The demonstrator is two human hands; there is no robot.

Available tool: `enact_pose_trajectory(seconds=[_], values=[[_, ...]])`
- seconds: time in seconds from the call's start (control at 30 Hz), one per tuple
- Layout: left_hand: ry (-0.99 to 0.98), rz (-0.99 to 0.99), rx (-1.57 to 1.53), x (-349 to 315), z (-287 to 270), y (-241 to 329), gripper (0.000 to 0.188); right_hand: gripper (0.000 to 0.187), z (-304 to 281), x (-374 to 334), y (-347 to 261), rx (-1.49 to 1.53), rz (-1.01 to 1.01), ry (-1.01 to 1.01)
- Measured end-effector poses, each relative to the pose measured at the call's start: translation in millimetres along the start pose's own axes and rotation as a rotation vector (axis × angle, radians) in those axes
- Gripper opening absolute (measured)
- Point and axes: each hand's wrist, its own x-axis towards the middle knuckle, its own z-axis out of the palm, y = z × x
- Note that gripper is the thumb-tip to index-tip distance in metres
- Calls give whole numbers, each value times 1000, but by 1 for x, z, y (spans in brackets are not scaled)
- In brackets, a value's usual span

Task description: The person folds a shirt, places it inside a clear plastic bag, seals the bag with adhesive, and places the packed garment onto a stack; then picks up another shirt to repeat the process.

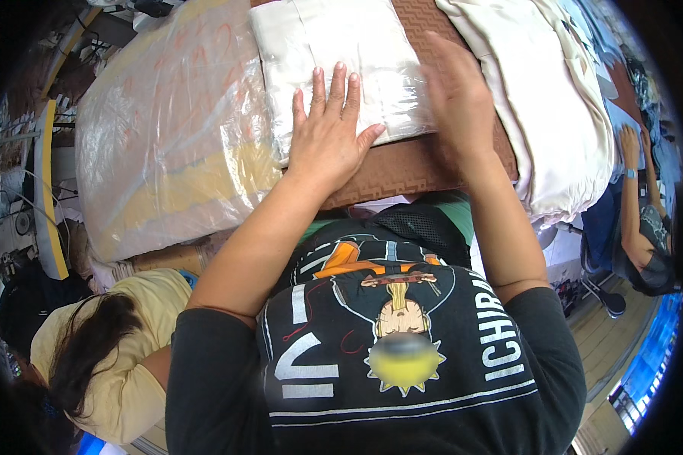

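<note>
Packet [341,34], pale folded cloth that looks to be under clear film, lies at the upper middle of the view, on brown fabric [406,168], with a bale [178,129] just beside it on the left and white cloth [535,98] on the right. Biggest is the bale, its clear wrap creased and shiny, with red marks on top and a yellowish band toward the front. Next comes the white cloth, laid in long loose folds, its near end drooping. The brown fabric shows between white cloth and packet and again along the packet's near edge.

Smaller than these, the packet lies flat, with glossy film catching light along its right side. The hands are apart. The left hand [328,140] is palm down on the packet's near left part, fingers spread, gripping nothing. The right hand [461,102] is at the packet's right edge, over the brown fabric; its fingers are blurred, so I cannot tell whether they touch or pinch the film.

My judgement is that the step in hand is smoothing and squaring the packet; the next move calls for steady left-palm pressure, with the right hand working along the edge
</note>
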Motion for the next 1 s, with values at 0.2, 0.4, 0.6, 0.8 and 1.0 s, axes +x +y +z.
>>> enact_pose_trajectory(seconds=[0.2,0.4,0.6,0.8,1.0], values=[[-59,-8,29,-1,-7,-2,80,66,28,-19,2,-274,-394,-419],[-139,-142,-40,-24,-23,-21,96,72,26,-19,2,-243,-371,-510],[-205,-336,33,-25,-46,-26,95,66,2,5,-1,76,-199,-606],[173,-227,-110,65,-34,-24,64,48,58,74,-15,-58,-348,-117],[243,-226,-63,76,7,-35,60,50,109,64,-2,-222,-259,-100]])
